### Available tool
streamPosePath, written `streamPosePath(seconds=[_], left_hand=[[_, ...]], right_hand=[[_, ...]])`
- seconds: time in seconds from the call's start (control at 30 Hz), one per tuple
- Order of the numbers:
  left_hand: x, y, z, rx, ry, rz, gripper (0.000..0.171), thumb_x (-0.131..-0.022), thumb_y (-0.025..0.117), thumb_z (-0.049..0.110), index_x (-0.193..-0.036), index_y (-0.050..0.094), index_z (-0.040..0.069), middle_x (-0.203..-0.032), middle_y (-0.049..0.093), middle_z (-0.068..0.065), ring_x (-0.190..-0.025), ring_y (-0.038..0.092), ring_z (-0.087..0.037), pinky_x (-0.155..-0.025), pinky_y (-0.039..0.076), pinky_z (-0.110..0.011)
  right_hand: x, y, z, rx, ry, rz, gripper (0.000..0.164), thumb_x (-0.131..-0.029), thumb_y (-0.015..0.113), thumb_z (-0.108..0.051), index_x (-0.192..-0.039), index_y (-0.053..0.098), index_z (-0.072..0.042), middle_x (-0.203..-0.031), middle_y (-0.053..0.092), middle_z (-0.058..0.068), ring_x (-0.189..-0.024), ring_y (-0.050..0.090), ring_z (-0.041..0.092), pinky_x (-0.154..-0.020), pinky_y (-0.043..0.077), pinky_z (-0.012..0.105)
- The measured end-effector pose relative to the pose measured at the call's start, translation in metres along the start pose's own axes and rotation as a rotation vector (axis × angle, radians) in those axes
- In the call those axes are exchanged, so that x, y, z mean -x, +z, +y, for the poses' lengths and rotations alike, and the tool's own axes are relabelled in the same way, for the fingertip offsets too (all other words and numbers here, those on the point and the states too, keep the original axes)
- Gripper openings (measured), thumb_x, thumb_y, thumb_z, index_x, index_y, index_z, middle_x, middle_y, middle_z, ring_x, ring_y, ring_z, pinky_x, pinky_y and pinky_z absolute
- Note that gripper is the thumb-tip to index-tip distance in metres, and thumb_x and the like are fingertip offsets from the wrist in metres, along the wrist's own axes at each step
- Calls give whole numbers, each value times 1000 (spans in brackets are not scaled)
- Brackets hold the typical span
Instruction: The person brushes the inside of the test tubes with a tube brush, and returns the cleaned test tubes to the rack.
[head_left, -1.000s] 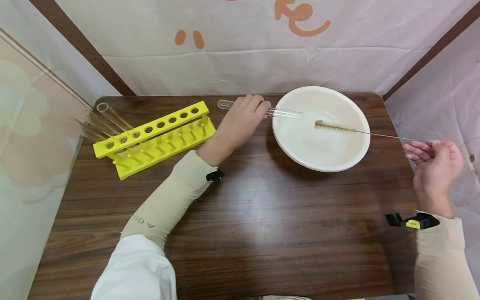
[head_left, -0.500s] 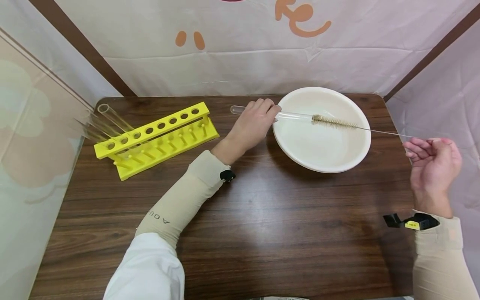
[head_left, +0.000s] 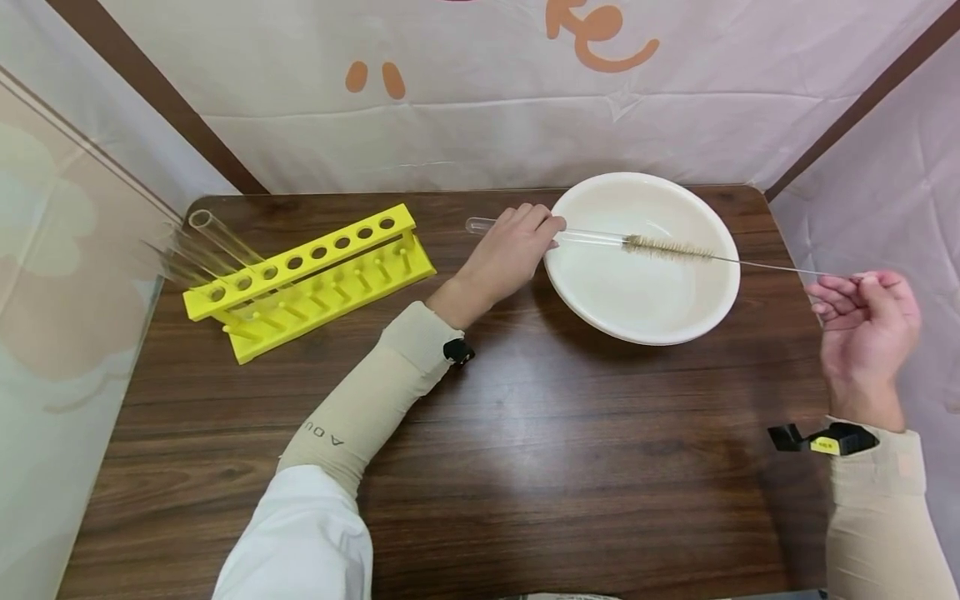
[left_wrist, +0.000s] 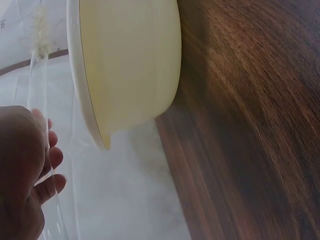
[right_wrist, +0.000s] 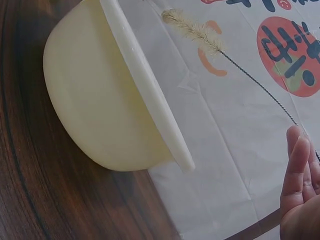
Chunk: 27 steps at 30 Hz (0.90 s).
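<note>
My left hand grips a clear glass test tube lying nearly level, its rounded end pointing left and its mouth over the white basin. Above the same basin is a test tube brush with pale bristles, its tip right at the tube's mouth. Beyond the basin's right rim, my right hand pinches the far end of the brush's thin twisted wire, palm turned up. The left wrist view shows fingers wrapped round the tube, with the bristles at its mouth.
A yellow test tube rack stands on the left of the brown wooden table, with several glass tubes leaning in its left holes. Printed sheeting hangs behind and beside the table.
My left hand has moved right with the test tube, closing the gap between its mouth and the brush tip. The right hand has stayed nearly in place with the brush.
</note>
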<state>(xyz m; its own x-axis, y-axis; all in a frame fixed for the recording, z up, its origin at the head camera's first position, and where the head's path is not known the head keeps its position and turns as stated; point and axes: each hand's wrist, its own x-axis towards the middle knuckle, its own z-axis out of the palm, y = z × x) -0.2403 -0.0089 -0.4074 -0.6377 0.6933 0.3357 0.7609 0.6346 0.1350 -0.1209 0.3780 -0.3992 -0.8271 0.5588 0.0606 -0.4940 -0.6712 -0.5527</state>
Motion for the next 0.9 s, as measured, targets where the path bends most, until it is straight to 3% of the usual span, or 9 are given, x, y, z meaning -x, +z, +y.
streamPosePath(seconds=[0.2, 0.37, 0.5, 0.9], left_hand=[[-2, 1, 2, -5, -7, -1, 25, -108, 50, 14, -127, 61, 2, -119, 61, -12, -109, 56, -30, -91, 45, -38], [-6, 2, 6, 7, -4, -43, 27, -109, 49, 16, -130, 61, 3, -121, 61, -11, -113, 55, -29, -92, 44, -37], [-8, 3, 9, 12, -10, -68, 29, -109, 49, 17, -133, 60, 4, -124, 60, -11, -115, 54, -28, -94, 43, -37], [-15, 6, 21, 36, 6, -44, 25, -110, 47, 18, -126, 61, 5, -118, 61, -8, -112, 54, -27, -92, 42, -36]], right_hand=[[-2, -2, 5, 2, -15, -36, 16, -102, 36, 18, -88, 45, 20, -70, 61, 40, -56, 67, 48, -38, 50, 38], [-1, 0, 14, 16, -1, -74, 14, -100, 40, 19, -88, 46, 20, -71, 62, 40, -56, 67, 48, -38, 49, 37], [1, 4, 20, 80, 2, -106, 11, -100, 44, 18, -89, 48, 19, -71, 63, 38, -55, 68, 44, -38, 48, 34], [8, 8, 34, 305, 34, -194, 12, -99, 57, 8, -90, 51, 14, -73, 69, 31, -53, 69, 32, -41, 47, 26]])
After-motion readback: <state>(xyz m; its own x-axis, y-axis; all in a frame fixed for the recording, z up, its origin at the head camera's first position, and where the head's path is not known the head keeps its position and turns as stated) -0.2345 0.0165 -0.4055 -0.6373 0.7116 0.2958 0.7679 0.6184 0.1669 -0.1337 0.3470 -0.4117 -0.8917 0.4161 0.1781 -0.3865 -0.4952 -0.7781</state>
